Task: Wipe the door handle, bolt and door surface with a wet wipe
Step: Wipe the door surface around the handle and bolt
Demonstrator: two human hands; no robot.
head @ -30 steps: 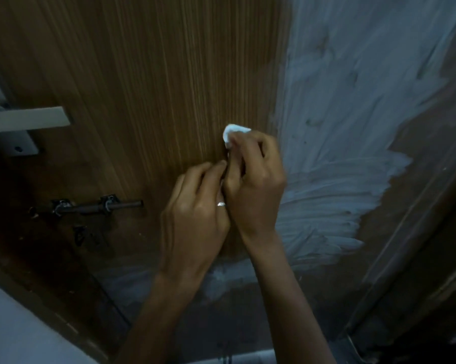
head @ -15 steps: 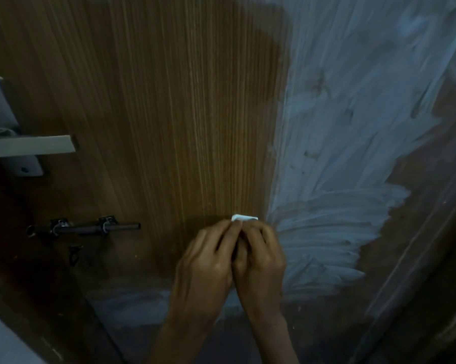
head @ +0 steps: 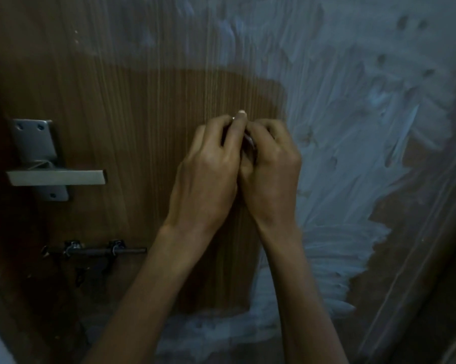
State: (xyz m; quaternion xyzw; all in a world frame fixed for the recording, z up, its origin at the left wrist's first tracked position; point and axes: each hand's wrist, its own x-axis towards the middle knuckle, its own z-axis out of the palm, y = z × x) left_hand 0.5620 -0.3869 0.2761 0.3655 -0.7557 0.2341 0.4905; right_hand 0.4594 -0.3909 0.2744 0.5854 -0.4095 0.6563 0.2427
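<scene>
Both hands press together against the brown wooden door [head: 148, 106] near its middle. My left hand [head: 208, 172] and my right hand [head: 270, 172] are closed around a white wet wipe [head: 241, 111], of which only a small tip shows above the fingers. The silver lever handle [head: 56, 177] on its plate sits at the left, well away from the hands. Below it, the dark sliding bolt [head: 95, 251] lies level, to the left of my left forearm.
A whitish, streaky film [head: 352, 127] covers the right part of the door and a band along the bottom; the middle strip shows clean wood grain. The darker door frame [head: 436, 258] runs down the right side. A pale patch of floor or wall shows at the bottom left corner.
The hands, with the wipe between them, went down the door and have come back up to handle height. The wipe is now almost hidden inside the fingers.
</scene>
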